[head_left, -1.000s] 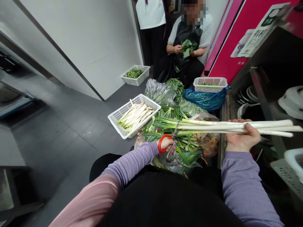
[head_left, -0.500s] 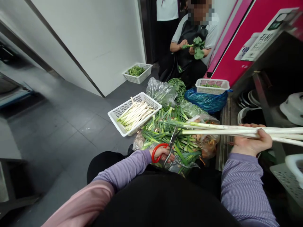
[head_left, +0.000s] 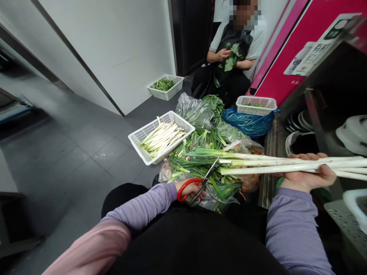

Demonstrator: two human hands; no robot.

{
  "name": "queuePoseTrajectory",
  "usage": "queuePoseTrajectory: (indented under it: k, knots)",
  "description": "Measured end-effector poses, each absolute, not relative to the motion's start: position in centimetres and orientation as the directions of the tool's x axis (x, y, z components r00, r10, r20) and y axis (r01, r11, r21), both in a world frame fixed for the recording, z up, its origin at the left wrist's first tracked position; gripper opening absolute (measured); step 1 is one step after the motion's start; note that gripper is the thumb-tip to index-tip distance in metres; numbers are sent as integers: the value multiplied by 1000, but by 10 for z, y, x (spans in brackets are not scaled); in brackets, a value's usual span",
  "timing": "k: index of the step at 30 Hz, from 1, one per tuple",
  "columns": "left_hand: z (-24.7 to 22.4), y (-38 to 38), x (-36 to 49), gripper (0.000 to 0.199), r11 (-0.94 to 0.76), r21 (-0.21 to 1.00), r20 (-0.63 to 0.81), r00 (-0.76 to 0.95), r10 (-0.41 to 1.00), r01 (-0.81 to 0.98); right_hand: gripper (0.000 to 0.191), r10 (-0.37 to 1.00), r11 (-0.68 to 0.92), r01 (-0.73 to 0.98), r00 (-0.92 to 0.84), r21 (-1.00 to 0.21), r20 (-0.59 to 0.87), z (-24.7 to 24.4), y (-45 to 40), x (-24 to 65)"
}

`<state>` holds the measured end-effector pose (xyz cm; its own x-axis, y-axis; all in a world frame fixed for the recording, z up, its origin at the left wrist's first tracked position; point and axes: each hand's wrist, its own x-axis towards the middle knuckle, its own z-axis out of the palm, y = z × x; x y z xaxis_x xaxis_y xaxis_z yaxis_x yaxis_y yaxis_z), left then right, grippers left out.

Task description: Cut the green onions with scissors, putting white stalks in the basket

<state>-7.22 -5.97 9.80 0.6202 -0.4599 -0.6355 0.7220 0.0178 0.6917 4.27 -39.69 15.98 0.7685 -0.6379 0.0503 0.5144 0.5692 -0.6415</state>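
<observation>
My left hand (head_left: pixel 191 190) is closed on a pair of scissors (head_left: pixel 206 178) with red handles, the blades parted and pointing up and to the right. Their tips are close to the green ends of several long scallions (head_left: pixel 269 168). My right hand (head_left: pixel 309 175) grips these scallions across their white stalks and holds them level. Below lies a heap of cut green scallion tops (head_left: pixel 206 152) on plastic bags. Left of the heap, a white basket (head_left: pixel 134 141) holds trimmed white scallion stalks (head_left: pixel 164 137).
Across from me a person (head_left: pixel 229 65) handles leafy greens (head_left: pixel 233 57). Two more baskets of greens stand farther back, one on the floor (head_left: pixel 169 94), the other on a blue bag (head_left: pixel 249 122). A metal shelf with white containers (head_left: pixel 355 131) is at my right.
The scissors have moved slightly left and down with my left hand. More of the held scallions now have cut ends. The other person's hands and greens have shifted.
</observation>
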Motion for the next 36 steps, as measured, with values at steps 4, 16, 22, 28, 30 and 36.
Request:
queuePoseTrajectory:
  k: [4, 16, 22, 28, 30, 36]
  knots:
    - [104, -54, -83, 52, 32, 697, -606, 612, -509, 717, 34, -628, 542, 525, 772, -656, 100, 161, -395, 41]
    - [147, -47, -79, 51, -6, 632, -605, 489, -628, 775, 39, -488, 543, 428, 861, -723, 144, 177, -381, 29]
    - [138, -81, -62, 42, 3, 599, -602, 453, -657, 801, 40, -436, 511, 411, 881, -755, 184, 181, -377, 26]
    - [119, -108, -73, 26, 67, 642, -633, 578, -515, 763, 37, -393, 516, 393, 898, -761, 198, 179, -379, 27]
    - [118, -111, -78, 23, 59, 636, -646, 573, -504, 769, 37, -395, 515, 396, 897, -760, 200, 177, -381, 27]
    - [125, -115, -68, 28, 47, 651, -647, 586, -487, 758, 43, -387, 547, 395, 901, -738, 195, 173, -383, 27]
